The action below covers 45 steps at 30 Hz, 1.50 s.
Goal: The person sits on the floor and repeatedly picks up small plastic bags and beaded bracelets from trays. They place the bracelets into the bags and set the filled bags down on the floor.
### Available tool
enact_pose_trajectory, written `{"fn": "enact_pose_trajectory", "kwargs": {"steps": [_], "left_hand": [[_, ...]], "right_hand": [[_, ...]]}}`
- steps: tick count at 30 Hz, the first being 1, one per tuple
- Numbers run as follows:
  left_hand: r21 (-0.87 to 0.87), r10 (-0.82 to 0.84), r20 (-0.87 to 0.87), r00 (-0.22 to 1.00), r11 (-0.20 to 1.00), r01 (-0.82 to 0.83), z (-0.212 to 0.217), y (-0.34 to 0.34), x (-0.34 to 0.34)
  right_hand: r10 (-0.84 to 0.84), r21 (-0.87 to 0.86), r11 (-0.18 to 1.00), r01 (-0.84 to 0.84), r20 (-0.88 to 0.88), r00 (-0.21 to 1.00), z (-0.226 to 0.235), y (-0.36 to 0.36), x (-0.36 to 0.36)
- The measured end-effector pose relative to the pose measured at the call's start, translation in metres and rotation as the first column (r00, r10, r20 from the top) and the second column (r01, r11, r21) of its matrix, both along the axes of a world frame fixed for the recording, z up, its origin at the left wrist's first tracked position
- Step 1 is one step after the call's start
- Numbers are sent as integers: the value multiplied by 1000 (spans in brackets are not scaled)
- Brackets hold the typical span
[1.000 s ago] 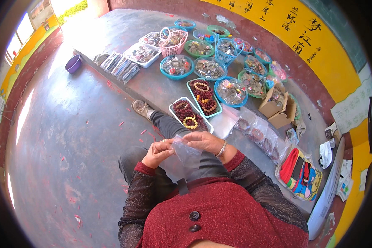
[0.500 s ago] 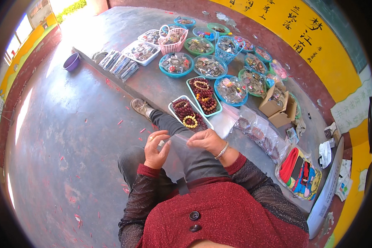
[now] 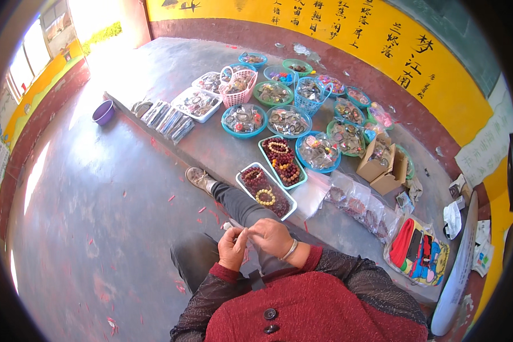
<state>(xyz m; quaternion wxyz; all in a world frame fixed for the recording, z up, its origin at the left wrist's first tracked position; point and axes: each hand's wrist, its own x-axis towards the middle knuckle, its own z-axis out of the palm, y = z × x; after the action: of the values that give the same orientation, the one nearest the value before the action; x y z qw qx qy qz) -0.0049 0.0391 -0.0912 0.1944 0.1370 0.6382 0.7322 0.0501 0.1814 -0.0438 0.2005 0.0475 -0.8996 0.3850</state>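
Over my bent leg, my left hand [image 3: 232, 249] and my right hand [image 3: 272, 236] meet with their fingertips pinched together. Between them is a small clear plastic bag, seen in the right hand a moment earlier; the fingers now hide nearly all of it. Beyond my hands stands a white tray [image 3: 292, 210] of dark red beaded bracelets, with a pale yellow bracelet [image 3: 265, 197] on top. A second, pale green-rimmed tray [image 3: 293, 183] behind it holds more dark red bracelets with some orange and cream beads. Flat clear plastic bags [image 3: 310, 196] lie to the right of the trays.
Several round baskets, such as a blue one [image 3: 244, 132], and a pink handled basket [image 3: 237, 98] hold bagged trinkets on the raised step. An open cardboard box [image 3: 389, 178], packed strips [image 3: 359, 202] and a colourful bag [image 3: 422, 251] line the right. A purple basin [image 3: 103, 113] is far left.
My left hand, apart with fingers spread before, has come in against the right, and both now pinch together. The clear bag is mostly covered. The view has tilted up slightly.
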Motion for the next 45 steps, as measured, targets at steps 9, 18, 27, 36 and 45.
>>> {"fn": "enact_pose_trajectory", "kwargs": {"steps": [9, 18, 27, 36, 45], "left_hand": [[85, -116, 137, 984, 991, 105, 6, -1, -8], [128, -258, 107, 960, 961, 244, -4, -3, -10], [166, -294, 213, 932, 951, 262, 10, -3, -10], [193, -351, 274, 895, 932, 306, 10, -6, -14], [206, -339, 240, 910, 934, 293, 14, -4, -14]], "right_hand": [[23, -80, 997, -14, 124, 992, -9, 6, 3], [-85, -172, 978, 121, 203, 976, 3, 10, 6], [1, -485, 853, 191, 368, 930, -13, 17, 4], [125, -691, 677, 253, 447, 886, -27, 27, 3], [-43, -560, 809, 180, 248, 968, -15, 16, 3]]}}
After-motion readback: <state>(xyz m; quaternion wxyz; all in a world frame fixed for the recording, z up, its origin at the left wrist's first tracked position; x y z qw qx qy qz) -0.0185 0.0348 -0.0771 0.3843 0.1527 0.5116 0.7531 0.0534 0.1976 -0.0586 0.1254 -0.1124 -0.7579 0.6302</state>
